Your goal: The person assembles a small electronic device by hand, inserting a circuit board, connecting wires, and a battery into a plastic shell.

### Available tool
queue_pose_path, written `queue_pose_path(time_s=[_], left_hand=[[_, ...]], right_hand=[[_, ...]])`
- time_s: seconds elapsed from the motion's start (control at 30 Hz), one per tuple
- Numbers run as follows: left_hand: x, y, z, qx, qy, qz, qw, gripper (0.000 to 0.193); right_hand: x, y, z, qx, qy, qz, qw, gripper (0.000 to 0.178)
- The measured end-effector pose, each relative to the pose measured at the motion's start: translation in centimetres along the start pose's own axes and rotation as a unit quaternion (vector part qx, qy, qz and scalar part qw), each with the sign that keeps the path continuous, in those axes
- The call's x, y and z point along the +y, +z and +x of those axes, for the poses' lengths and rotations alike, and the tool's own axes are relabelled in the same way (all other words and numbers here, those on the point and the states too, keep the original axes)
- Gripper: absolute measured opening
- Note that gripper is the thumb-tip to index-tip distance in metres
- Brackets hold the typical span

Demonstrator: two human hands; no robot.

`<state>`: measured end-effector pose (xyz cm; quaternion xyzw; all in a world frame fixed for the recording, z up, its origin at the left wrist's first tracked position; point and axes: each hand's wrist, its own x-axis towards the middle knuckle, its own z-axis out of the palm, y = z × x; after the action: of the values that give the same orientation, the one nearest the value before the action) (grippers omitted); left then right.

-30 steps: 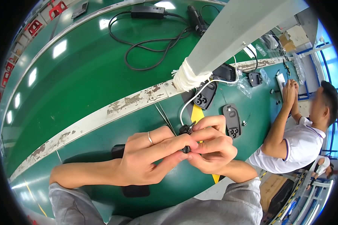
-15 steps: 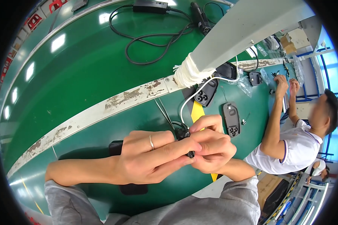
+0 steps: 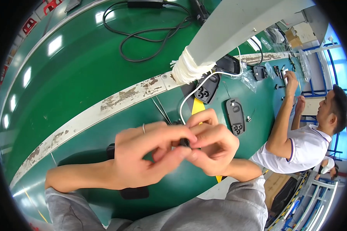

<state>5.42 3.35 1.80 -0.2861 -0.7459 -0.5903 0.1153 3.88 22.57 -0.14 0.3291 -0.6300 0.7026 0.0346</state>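
Observation:
My left hand (image 3: 144, 156), with a ring on one finger, and my right hand (image 3: 214, 148) meet over the near side of the green table. Between their thumbs and fingertips is a small black part (image 3: 185, 142), pinched from both sides. Its exact kind is mostly hidden by fingers. A white cable (image 3: 182, 104) comes down to my right fingers; its end is hidden behind them. Tweezers (image 3: 162, 109) lie just beyond my left hand. Under my left forearm is a dark flat object (image 3: 135, 192), largely covered.
Black phone-shaped shells with round openings (image 3: 207, 89) (image 3: 235, 117) lie ahead to the right. A grey post (image 3: 227, 32) wrapped in white cloth rises by the worn table edge. Beyond it lies a black cable (image 3: 154, 39) with an adapter. A co-worker (image 3: 297, 150) handles parts at right.
My left thumb and forefinger have bowed apart into a loop, their tips still at the black part. The dark bundle beside the cable end is now mostly hidden. The view has shifted slightly.

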Motion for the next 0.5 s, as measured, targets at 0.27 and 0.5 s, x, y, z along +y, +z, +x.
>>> queue_pose_path(time_s=[0.27, 0.5], left_hand=[[0.4, -0.8, 1.5, 0.011, -0.357, -0.36, 0.862, 0.022], [0.3, -0.3, 1.0, 0.017, -0.346, -0.348, 0.871, 0.019]], right_hand=[[0.4, -1.4, 0.2, -0.04, 0.046, -0.044, 0.997, 0.03], [0.6, -1.5, 0.2, -0.04, 0.035, -0.059, 0.997, 0.03]])
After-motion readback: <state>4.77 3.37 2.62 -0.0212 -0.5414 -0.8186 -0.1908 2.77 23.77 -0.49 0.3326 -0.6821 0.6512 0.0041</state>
